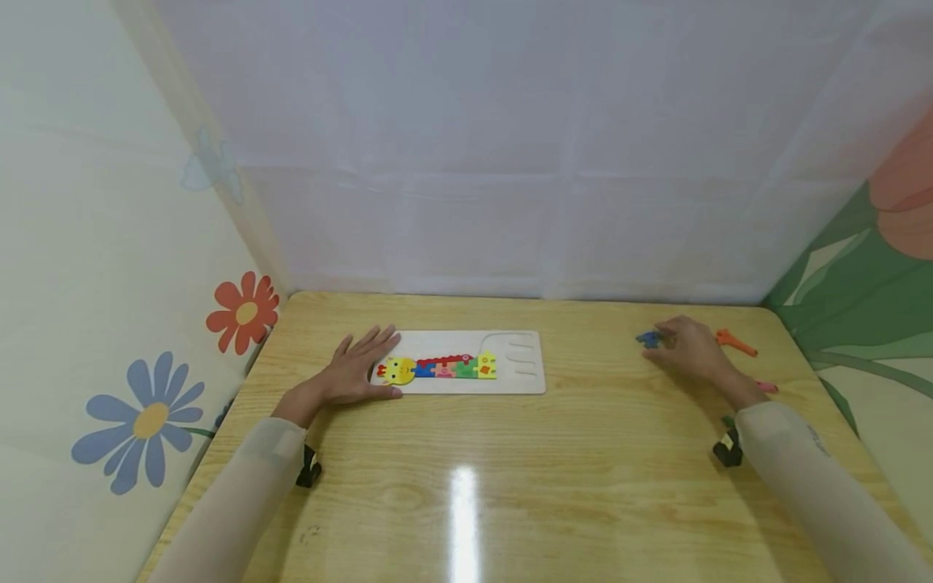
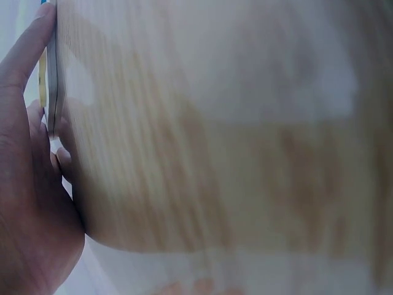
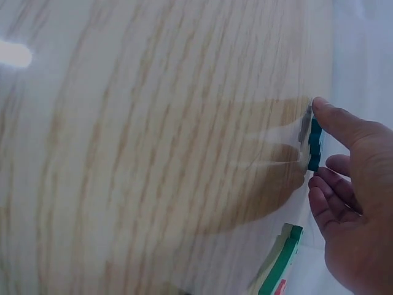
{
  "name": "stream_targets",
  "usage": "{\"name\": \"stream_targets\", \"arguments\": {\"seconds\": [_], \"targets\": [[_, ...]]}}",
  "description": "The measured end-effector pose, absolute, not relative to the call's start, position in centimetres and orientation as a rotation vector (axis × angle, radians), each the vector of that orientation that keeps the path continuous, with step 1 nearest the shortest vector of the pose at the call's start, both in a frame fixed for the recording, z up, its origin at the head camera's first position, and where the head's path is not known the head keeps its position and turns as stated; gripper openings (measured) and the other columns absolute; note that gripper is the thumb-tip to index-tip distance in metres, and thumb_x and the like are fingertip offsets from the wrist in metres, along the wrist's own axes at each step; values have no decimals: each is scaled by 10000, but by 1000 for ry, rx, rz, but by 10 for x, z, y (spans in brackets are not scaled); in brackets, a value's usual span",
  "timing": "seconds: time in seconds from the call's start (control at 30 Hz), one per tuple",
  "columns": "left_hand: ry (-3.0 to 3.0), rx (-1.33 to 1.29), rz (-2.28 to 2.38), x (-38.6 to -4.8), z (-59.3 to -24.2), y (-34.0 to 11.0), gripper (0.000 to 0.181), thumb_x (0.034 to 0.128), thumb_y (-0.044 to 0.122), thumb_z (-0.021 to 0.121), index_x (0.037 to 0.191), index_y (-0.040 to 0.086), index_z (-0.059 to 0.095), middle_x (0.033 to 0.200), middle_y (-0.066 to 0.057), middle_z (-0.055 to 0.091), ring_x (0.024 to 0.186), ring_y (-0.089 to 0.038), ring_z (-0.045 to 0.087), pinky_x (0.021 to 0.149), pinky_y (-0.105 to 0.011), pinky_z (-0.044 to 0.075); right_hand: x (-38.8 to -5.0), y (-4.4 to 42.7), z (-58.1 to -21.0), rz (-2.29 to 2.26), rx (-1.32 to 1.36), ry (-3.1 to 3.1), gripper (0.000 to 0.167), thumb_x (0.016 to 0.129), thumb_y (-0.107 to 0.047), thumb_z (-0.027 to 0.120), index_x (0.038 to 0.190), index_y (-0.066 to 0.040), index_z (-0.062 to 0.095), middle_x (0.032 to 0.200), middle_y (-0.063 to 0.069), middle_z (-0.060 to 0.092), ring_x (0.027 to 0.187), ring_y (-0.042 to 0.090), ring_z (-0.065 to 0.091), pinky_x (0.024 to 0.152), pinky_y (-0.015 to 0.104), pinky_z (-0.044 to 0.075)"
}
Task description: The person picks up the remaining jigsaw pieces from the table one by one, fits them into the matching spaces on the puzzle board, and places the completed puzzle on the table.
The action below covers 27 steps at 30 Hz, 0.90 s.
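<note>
A white wooden puzzle board lies on the table, with a giraffe's yellow head and several coloured neck and body pieces set in it. Outlined bare recesses show at its right end. My left hand rests at the board's left end, fingers spread and straight, thumb along the near edge; in the left wrist view a finger lies against the board's edge. Over at the right, my right hand pinches a blue puzzle piece between thumb and fingers. That piece appears dark teal in the right wrist view.
Beyond the right hand lies an orange puzzle piece. A pink piece is partly hidden by the right forearm, and a green piece lies near the wrist. White cloth hangs behind the table.
</note>
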<state>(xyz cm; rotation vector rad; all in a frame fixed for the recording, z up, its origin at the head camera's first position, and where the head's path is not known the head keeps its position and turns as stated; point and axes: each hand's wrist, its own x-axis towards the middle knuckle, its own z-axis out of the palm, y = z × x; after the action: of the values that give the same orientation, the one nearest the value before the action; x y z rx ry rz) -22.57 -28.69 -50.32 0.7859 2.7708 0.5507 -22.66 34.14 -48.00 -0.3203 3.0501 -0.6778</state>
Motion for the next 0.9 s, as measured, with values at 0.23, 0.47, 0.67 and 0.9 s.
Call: {"name": "stream_targets", "arguments": {"seconds": [0.23,0.47,0.67,0.9], "targets": [[2770,781,551,-225,-503,-287,1101,902,628,746,1708,126,190,1787,-109,97,1641,-393,22,1238,-704,-68,-228,343,-481,-677,-329,3054,654,926,-285,837,1343,166,615,1338,382,613,1250,564,564,1063,683,441],[2765,772,554,-226,-503,-287,1103,902,629,747,1710,134,184,1788,-101,88,1642,-389,14,1240,-698,-75,-230,343,-482,-673,-323,3043,636,933,-296,825,1329,159,624,1327,381,616,1245,567,561,1065,686,436],[2765,765,550,-228,-505,-287,1106,901,645,740,1712,146,179,1790,-95,86,1644,-383,9,1241,-695,-79,-231,342,-481,-682,-322,3035,611,942,-280,819,1320,162,629,1320,380,620,1239,564,568,1060,679,444],[2765,756,540,-228,-506,-288,1108,900,655,733,1714,152,174,1791,-83,78,1644,-378,5,1242,-694,-80,-232,343,-484,-720,-335,3034,560,945,-244,816,1304,153,649,1307,370,637,1231,556,583,1054,679,453]]}}
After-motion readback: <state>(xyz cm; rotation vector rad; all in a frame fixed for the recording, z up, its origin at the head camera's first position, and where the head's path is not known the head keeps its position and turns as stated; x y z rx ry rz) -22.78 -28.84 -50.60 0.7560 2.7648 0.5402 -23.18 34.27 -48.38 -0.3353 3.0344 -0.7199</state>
